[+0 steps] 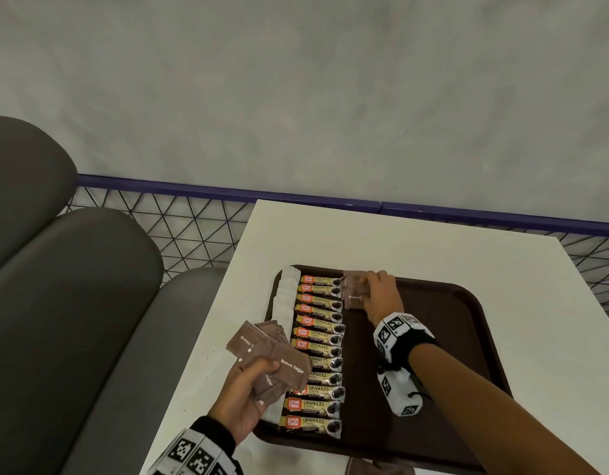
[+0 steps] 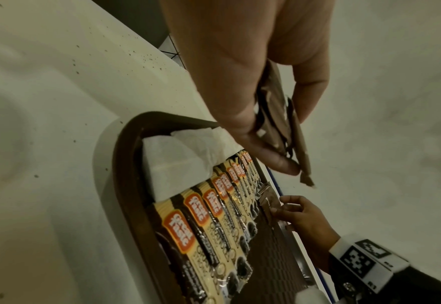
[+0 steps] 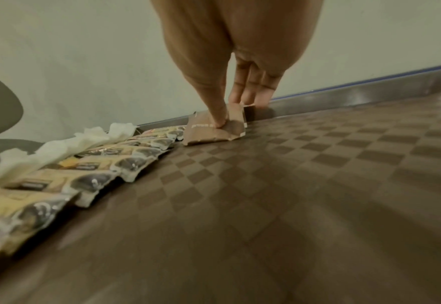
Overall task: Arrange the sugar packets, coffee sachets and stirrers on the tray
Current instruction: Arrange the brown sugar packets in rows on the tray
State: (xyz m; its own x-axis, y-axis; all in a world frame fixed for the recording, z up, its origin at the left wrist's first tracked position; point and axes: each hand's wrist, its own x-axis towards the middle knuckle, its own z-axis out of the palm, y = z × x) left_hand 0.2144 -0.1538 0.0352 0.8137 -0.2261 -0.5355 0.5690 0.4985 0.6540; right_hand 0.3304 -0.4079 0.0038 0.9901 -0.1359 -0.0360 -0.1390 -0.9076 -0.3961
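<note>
So, left grip [image 1: 248, 399] is curled round a fan of sugar packets [image 1: 272, 358], lower left of the frame. Right grip [image 1: 382, 296] pinches one packet [image 1: 354, 293] down on the tray [image 1: 467, 293], centre frame beside the sachets [image 1: 320, 344]. Light, floppy paper, probably slides when stacked, so I'd take them by the edges

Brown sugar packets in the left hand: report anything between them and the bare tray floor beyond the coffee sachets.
Only the flat row of yellow coffee sachets lies between the brown paper sugar packets and the bare floor of the brown tray; nothing taller intervenes.
</note>
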